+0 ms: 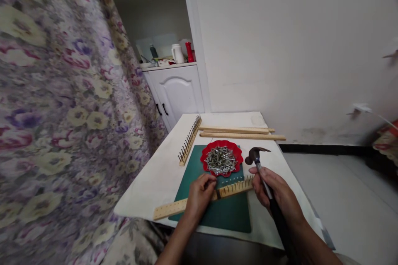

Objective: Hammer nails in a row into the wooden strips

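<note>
A claw hammer [270,192] with a dark grip is tilted in my right hand [276,194]. My fingers wrap the handle just under the head, which points up. My left hand [200,196] is closed over a wooden strip [171,209], with thumb and fingertips together; what they pinch, if anything, is hidden. Several nails [238,185] stand upright in a row along the strip's right part, and its left part shows rows of small holes. The strip lies across a green cutting mat [224,217]. Just beyond my left hand sits a red scalloped bowl [204,154] heaped with loose nails [221,160].
Another strip [190,143] with upright nails lies at the table's far left. Bare wooden strips [242,136] lie along the back of the white table [149,182]. A floral curtain [77,112] hangs on the left, and a white cabinet [178,91] stands behind.
</note>
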Tool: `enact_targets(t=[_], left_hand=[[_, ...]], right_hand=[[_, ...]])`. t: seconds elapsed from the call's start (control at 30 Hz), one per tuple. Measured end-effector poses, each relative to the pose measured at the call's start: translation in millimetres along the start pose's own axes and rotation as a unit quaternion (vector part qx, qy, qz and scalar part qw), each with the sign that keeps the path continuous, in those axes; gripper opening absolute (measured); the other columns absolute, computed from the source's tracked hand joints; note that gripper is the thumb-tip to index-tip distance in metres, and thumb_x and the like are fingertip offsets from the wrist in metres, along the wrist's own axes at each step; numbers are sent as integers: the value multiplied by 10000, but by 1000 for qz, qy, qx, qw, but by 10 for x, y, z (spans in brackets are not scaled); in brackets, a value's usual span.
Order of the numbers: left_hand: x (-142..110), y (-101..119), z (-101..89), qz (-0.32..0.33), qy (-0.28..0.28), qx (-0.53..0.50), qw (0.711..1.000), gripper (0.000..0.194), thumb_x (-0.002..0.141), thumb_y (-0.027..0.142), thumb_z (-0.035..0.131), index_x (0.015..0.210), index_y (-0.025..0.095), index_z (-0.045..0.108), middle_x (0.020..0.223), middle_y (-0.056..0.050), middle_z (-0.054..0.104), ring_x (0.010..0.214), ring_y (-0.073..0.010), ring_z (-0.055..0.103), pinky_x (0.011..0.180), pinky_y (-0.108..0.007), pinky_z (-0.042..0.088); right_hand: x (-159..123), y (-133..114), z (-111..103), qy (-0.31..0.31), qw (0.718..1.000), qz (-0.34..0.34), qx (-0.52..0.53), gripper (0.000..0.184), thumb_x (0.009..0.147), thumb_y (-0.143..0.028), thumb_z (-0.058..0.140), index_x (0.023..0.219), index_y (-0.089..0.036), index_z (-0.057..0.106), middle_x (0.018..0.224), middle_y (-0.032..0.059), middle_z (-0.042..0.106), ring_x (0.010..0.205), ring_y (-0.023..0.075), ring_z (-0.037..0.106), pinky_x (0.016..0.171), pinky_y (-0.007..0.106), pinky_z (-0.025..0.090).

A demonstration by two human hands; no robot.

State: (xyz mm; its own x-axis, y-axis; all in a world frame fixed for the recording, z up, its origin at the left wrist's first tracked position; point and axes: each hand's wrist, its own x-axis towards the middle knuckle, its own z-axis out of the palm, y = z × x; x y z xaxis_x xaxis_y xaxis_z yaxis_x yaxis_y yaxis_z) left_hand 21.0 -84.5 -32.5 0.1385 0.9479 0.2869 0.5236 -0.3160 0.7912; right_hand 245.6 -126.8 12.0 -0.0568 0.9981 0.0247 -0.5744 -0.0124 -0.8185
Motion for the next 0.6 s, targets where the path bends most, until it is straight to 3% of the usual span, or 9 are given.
enact_targets(t=[0.1,0.23,0.37,0.6], left_hand=[[301,73,-18,57,-29,38,997,129,796,174,529,806,183,657,810,-24,643,774,-162,591,701,-241,421],[735,206,143,123,-128,154,972,163,791,138,523,826,180,676,869,-43,658,832,-168,597,753,-250,429],[998,276,391,91,-175,279,940,160,788,147,528,824,180,680,899,-52,663,872,-175,599,795,-260,424],[1128,291,623,14,-181,333,925,110,750,156,557,722,162,662,828,-98,681,795,-221,625,714,-304,442]], right_hand=[[27,12,-21,17,1000,-3,10,207,853,-346,562,902,-151,610,565,-13,586,333,53,391,344,180,245],[47,45,-26,11,1000,3,15,223,852,-362,563,903,-150,605,574,-6,606,324,49,398,332,171,238],[49,61,-15,2,1000,0,16,232,857,-368,553,898,-145,600,559,-14,600,309,38,392,323,161,236],[72,20,19,4,1000,-2,5,259,831,-398,581,857,-140,594,532,-20,600,291,32,397,308,148,250]])
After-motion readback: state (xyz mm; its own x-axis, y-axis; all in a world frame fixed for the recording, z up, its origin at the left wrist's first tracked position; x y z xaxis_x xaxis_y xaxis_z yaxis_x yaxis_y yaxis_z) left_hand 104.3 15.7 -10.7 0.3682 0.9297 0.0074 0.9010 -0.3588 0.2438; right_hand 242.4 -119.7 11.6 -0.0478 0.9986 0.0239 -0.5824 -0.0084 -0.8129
